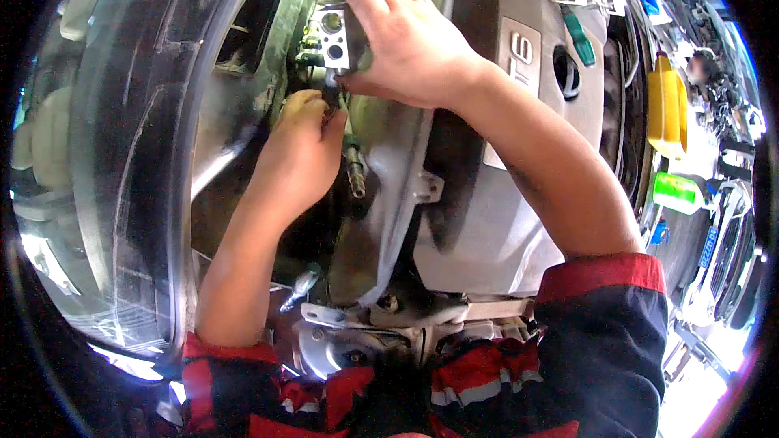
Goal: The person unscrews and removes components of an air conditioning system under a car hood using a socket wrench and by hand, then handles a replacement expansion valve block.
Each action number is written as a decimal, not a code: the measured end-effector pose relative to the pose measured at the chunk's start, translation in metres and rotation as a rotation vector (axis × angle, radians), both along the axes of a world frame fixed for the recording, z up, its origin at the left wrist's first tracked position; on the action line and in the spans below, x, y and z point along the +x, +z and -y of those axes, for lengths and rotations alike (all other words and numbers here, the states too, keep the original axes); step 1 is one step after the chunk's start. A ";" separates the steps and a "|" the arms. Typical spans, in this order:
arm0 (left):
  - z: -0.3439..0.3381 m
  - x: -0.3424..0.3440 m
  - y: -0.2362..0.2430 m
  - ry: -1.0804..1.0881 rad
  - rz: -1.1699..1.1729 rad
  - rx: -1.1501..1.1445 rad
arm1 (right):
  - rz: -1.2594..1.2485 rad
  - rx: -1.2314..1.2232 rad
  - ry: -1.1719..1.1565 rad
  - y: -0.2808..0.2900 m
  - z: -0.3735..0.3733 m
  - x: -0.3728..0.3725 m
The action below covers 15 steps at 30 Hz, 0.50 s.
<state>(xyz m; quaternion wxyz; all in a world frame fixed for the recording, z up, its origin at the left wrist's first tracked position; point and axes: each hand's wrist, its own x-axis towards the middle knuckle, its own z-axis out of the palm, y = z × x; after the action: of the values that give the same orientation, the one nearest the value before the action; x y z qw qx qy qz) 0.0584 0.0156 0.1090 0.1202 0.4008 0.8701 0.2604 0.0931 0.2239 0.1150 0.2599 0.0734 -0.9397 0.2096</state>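
Note:
My right hand [410,45] reaches over the engine bay, its fingers curled round the side of a small metal block [331,39]. The block has a bright flat face with two round holes, and its side under my palm is dark. Just below it, my left hand [302,134] is closed, thumb and fingers pressed together at a short dark piece [330,96] under the block. The fingers hide most of that piece, so its kind cannot be made out. Beside my left hand, a thin metal pipe with a stepped end [355,170] points downward.
The windshield [97,195] curves along the left. A grey engine cover [479,235] lies right of my hands, with a green-handled tool [579,36] above it. Further right stand a yellow jug [667,105] and a bottle of green liquid [677,192]. A metal bracket [357,314] crosses near my sleeves.

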 end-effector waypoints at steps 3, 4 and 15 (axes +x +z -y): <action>0.005 0.058 0.033 0.125 0.149 0.014 | 0.031 0.020 -0.054 -0.003 -0.007 0.008; 0.018 0.076 0.036 0.042 0.139 0.045 | 0.020 0.019 -0.066 -0.001 -0.006 0.008; 0.014 0.167 -0.015 0.017 -0.400 -0.038 | 0.502 -0.330 -0.290 0.108 0.024 0.096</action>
<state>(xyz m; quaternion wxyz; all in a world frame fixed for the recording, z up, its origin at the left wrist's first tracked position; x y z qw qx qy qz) 0.2255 0.0012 0.0937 -0.0496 0.4347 0.8848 0.1602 0.1894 0.1998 0.2234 0.0558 -0.1582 -0.9284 0.3315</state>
